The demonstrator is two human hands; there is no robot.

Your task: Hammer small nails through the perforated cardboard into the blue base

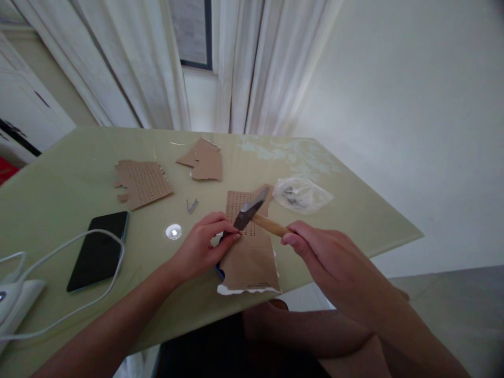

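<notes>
My right hand (315,247) grips the wooden handle of a hammer (252,209), its dark metal head over the fingertips of my left hand. My left hand (207,239) is closed in a pinch at the cardboard; what sits between thumb and finger is too small and too covered to make out. Under both lies a torn piece of brown cardboard (250,262) with rows of small holes in its upper part. A blue edge shows beneath its left side. Several small metal nails (191,206) rest on the table to the left.
A clear plastic bag (302,195) with dark bits inside lies beyond the hammer. A holed cardboard piece (144,182) and torn cardboard scraps (208,161) lie farther back. On the left are a phone (98,252), a white cable (74,242) and a white power strip (23,299).
</notes>
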